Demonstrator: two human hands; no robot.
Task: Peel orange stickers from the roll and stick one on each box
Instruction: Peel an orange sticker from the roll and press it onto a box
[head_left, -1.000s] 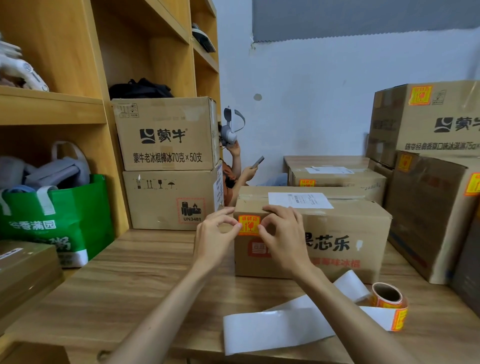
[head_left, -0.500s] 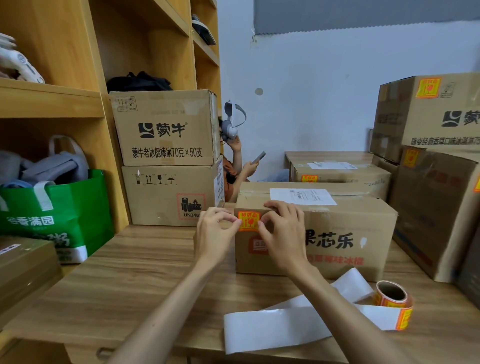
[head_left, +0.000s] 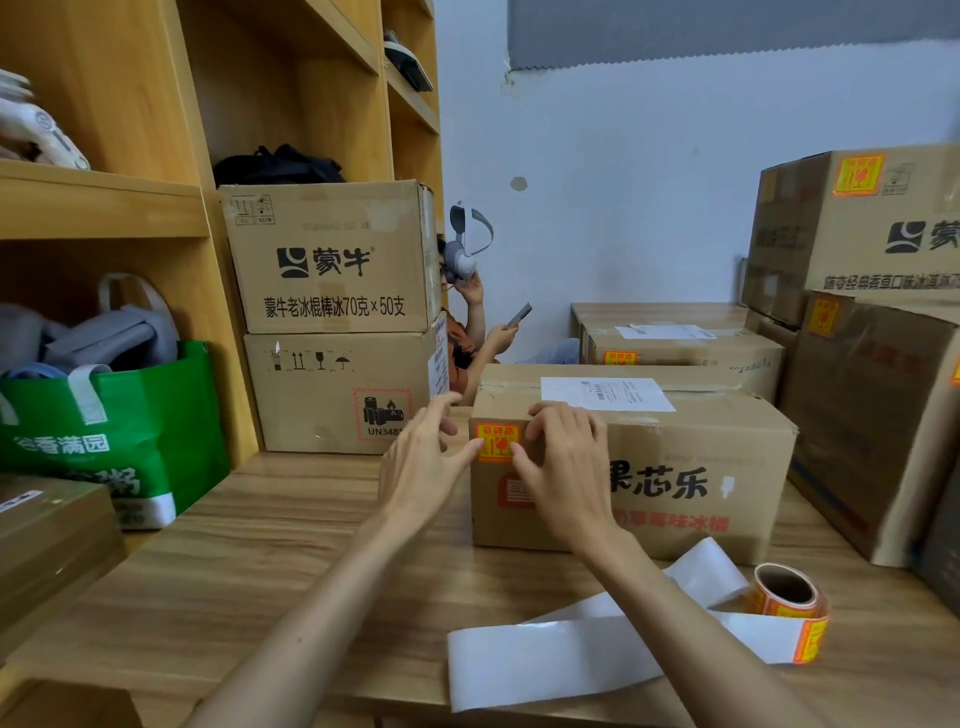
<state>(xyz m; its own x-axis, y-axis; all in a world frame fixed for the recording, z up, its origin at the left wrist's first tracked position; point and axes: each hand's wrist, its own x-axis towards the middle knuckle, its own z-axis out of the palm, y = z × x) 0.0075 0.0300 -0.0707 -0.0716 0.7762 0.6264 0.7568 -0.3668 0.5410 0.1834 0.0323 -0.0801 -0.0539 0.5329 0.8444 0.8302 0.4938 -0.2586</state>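
Note:
A brown cardboard box (head_left: 675, 467) stands on the wooden table in front of me. An orange sticker (head_left: 496, 441) sits on the upper left corner of its front face. My left hand (head_left: 423, 462) is beside the box's left edge, fingers spread, thumb touching the sticker's left side. My right hand (head_left: 563, 467) lies on the box front, its thumb at the sticker's right edge. The sticker roll (head_left: 787, 592) lies on the table at the right, with a long strip of white backing paper (head_left: 561, 660) trailing toward me.
Two stacked boxes (head_left: 332, 312) stand against the wooden shelf at the left. More boxes with orange stickers (head_left: 857, 176) are piled at the right and behind. A green bag (head_left: 104, 441) sits at the left. Another person (head_left: 475, 338) sits behind the boxes.
My fingers have opened from a pinch on the sticker's edges; the left hand's fingers are now spread and the right hand lies flatter on the box. The sticker stays on the box.

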